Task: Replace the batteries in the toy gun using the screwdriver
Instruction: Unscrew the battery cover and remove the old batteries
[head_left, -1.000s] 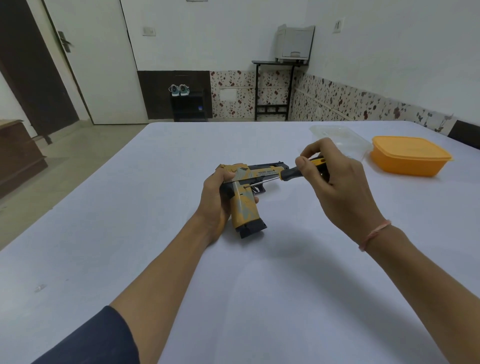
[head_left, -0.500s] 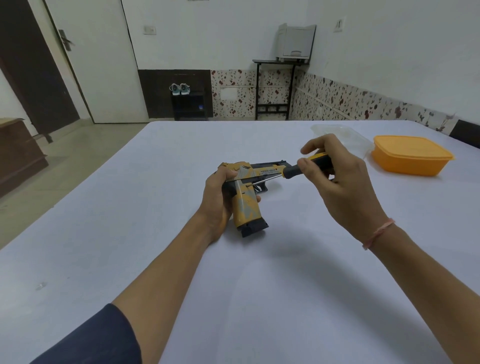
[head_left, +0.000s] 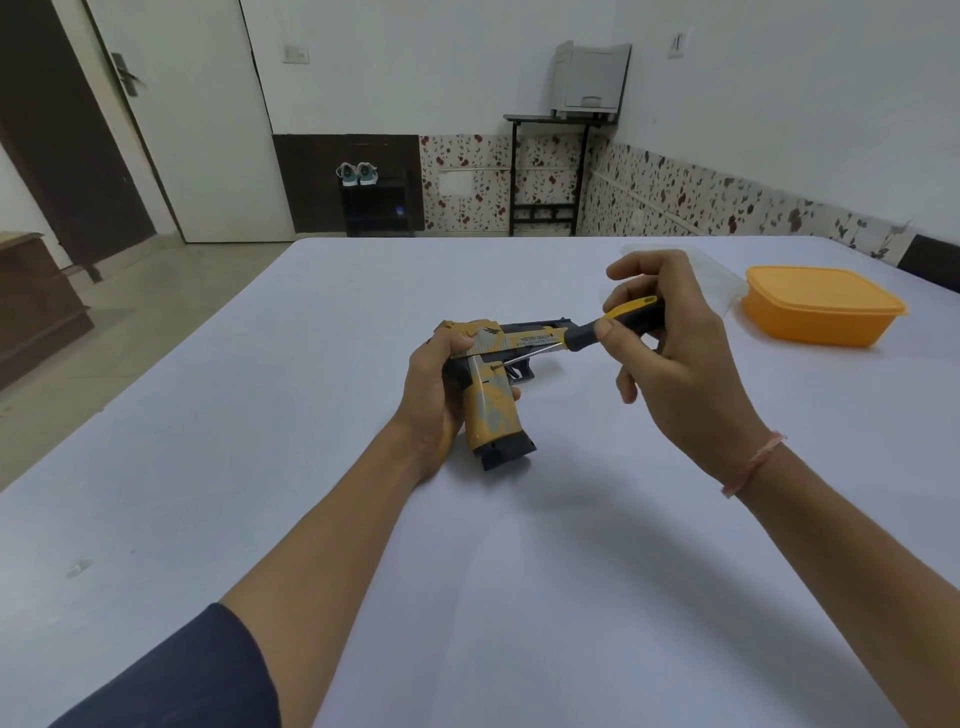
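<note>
A yellow, grey and black toy gun (head_left: 496, 410) lies on its side on the white table (head_left: 260, 467), grip toward me, barrel pointing right. My left hand (head_left: 434, 395) wraps the rear of the gun and holds it down. My right hand (head_left: 675, 353) grips a screwdriver (head_left: 597, 332) with a yellow and black handle. Its thin metal shaft slants down to the left, and the tip rests on a screw at the top of the grip.
An orange lidded plastic box (head_left: 821, 306) sits at the right of the table, with a clear plastic lid or tray (head_left: 722, 275) just behind my right hand. A small scrap (head_left: 78, 567) lies near the table's left edge.
My right hand's fingers have shifted around the screwdriver handle, with the index finger now lifted higher. The screwdriver tip stays on the same spot and the gun has barely moved.
</note>
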